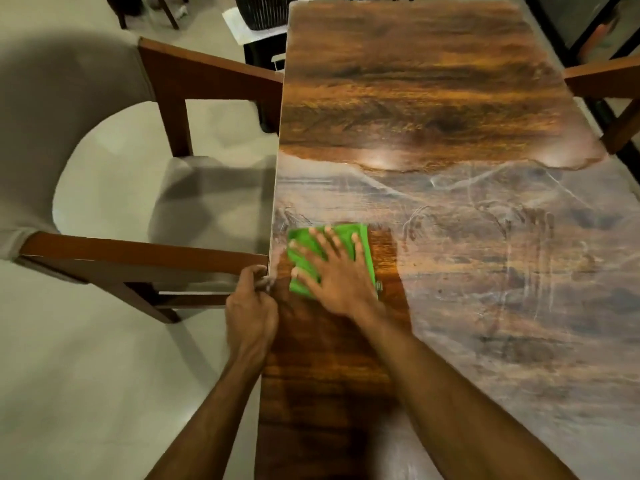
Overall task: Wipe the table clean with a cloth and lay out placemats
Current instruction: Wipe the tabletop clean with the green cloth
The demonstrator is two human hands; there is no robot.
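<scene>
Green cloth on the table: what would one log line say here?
action: wiping | right hand: flat on green cloth | left hand: holds table edge | surface: part hazy

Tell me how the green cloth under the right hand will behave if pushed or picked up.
The green cloth would probably go floppy when lifted: it lies thin and flat under the spread right hand. It likely slides easily when pressed, since a wiped dark strip runs behind it on the glossy wooden table. It looks light for its size.
</scene>
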